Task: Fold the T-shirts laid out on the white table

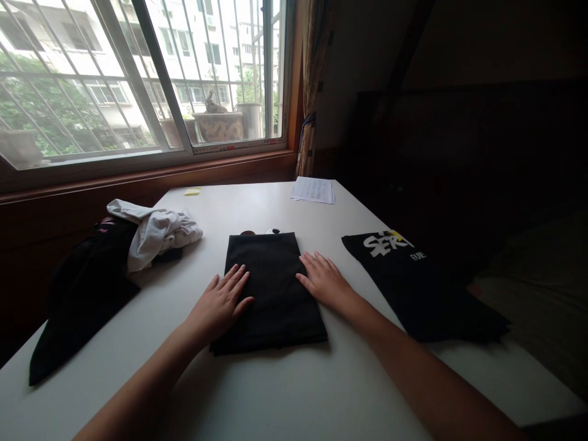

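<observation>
A black garment (273, 294), folded into a neat rectangle, lies flat in the middle of the white table (257, 398). My left hand (223, 303) rests on its left side, fingers stretched out and flat. On the right edge lies my right hand (324, 278), also flat with fingers extended, the fingertips touching the cloth. Neither hand grips anything. Just past the garment's far edge, a small dark round thing (248, 233) and a small white thing with a black spot (275, 231) peek out, mostly hidden.
To the right lies a folded black T-shirt (413, 288) with white lettering. A pile of dark clothes (92, 294) with a white garment (160, 233) on top sits at the left. Papers (313, 190) and yellow sticky notes (192, 191) lie near the far edge, below a barred window (184, 79).
</observation>
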A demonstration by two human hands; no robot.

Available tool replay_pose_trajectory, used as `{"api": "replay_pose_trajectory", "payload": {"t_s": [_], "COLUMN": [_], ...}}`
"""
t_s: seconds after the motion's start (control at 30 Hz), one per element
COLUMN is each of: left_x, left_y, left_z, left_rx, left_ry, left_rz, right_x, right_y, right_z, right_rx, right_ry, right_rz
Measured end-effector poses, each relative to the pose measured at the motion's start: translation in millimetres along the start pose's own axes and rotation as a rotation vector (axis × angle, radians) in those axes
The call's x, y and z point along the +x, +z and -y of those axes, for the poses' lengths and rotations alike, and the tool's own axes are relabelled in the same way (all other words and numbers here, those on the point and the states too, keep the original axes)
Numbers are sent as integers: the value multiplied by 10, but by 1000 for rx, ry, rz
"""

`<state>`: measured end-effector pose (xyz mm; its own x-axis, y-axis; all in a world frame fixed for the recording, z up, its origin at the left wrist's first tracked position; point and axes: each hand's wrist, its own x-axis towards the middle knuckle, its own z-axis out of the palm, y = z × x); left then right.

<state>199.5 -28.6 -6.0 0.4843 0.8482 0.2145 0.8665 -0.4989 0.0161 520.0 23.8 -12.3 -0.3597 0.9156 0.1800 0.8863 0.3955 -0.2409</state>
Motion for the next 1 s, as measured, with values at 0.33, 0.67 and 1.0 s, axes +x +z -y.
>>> {"api": "replay_pose_trajectory", "payload": {"t_s": [0.33,0.67,1.0], "left_x": [0,63,73], "left_y": [-67,-341,-143], "left_z": [-20,-47,146], "left_rx": [9,-119,-222], "left_ry": [-83,-50,-115], "left_rz": [30,-135,-284], "right_x": [-82,-62,3], "right_y": [-305,-425,-369], "right_z": [300,221,-3], "right_rx": [197,368,341], "right_ry": [-549,-505,-263], "right_rz": [-47,68,-94]}}
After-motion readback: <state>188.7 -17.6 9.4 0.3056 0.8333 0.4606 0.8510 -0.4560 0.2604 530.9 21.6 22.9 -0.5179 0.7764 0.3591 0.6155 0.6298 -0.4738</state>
